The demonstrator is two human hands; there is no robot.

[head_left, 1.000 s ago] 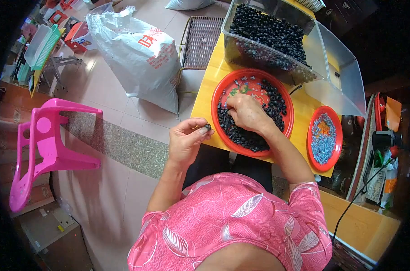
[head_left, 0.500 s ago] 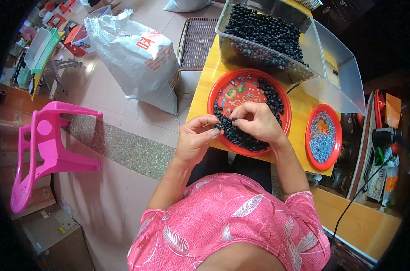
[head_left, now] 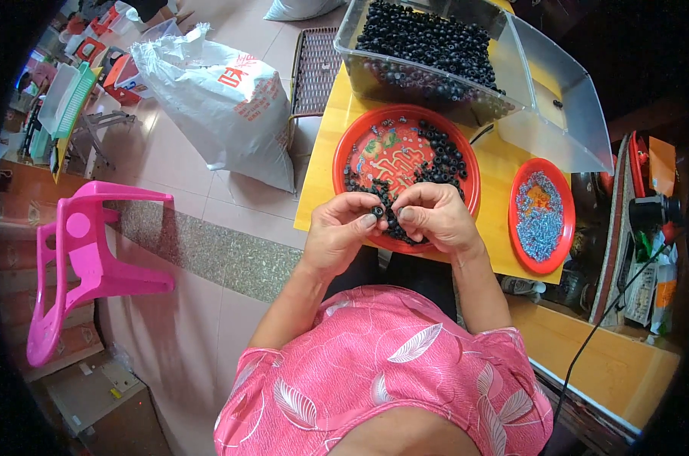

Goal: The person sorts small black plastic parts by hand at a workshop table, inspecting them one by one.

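A small round black part with a hole is pinched between thumb and fingers of my left hand. Close beside it, my right hand has its thumb and fingers pressed together; what they hold, if anything, is too small to make out. Both hands are over the near edge of a red round tray with a printed pattern. Loose black parts lie along the tray's right side and near side, partly hidden behind my hands.
On the yellow table, a clear plastic bin of black parts stands behind the tray. A smaller red tray at right holds small bluish pieces. A white sack and pink stool are at left.
My right hand has come back from over the parts in the tray to beside my left hand. The black part in my left fingers now shows its hole. The view has shifted slightly.
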